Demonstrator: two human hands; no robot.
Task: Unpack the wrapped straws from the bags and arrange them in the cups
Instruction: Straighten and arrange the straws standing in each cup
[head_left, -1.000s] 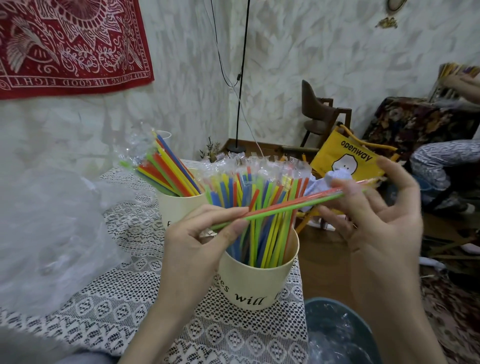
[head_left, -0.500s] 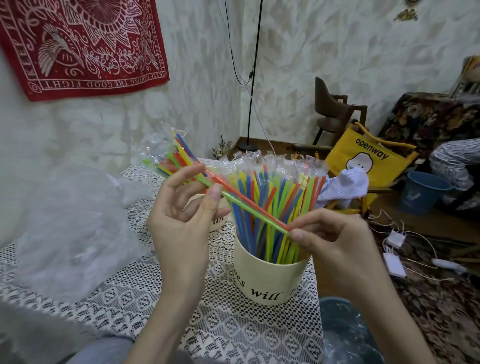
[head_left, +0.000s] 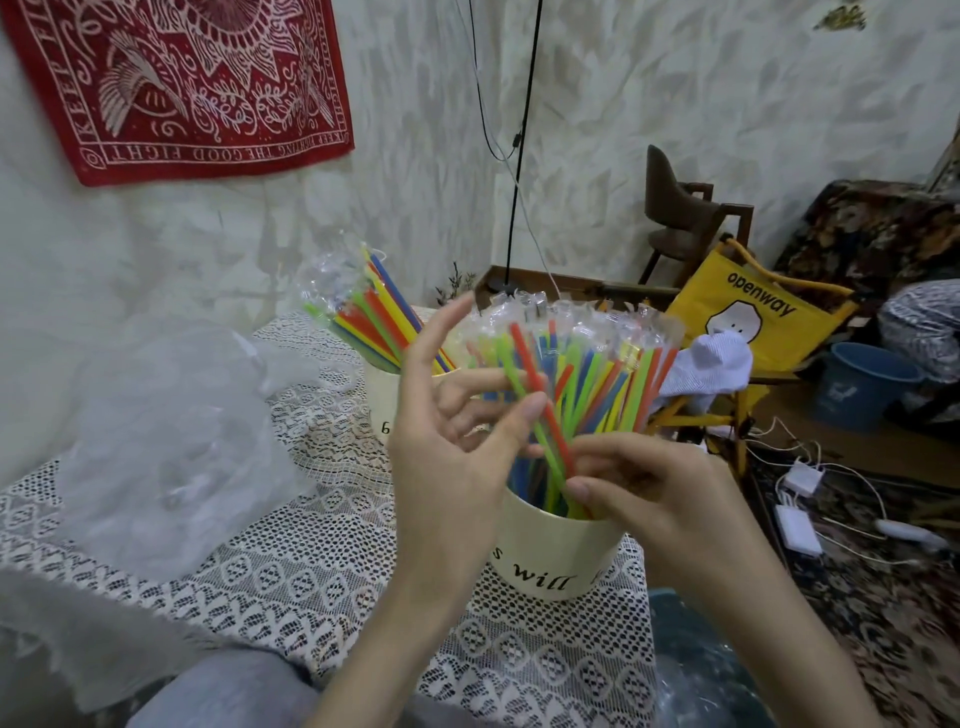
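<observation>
Nearest, a cream cup (head_left: 550, 566) lettered "will" stands on the lace tablecloth (head_left: 322, 566), packed with upright wrapped straws (head_left: 597, 374). The right hand (head_left: 649, 488) pinches a red and a green straw (head_left: 545, 415) at their lower ends, just above the cup's rim. The left hand (head_left: 457, 441) is spread, its thumb pressing those two straws midway; whether its fingers touch behind is unclear. Farther back, a second cup (head_left: 382, 400) holds leaning straws. Crumpled clear bags (head_left: 171, 441) lie to the left.
</observation>
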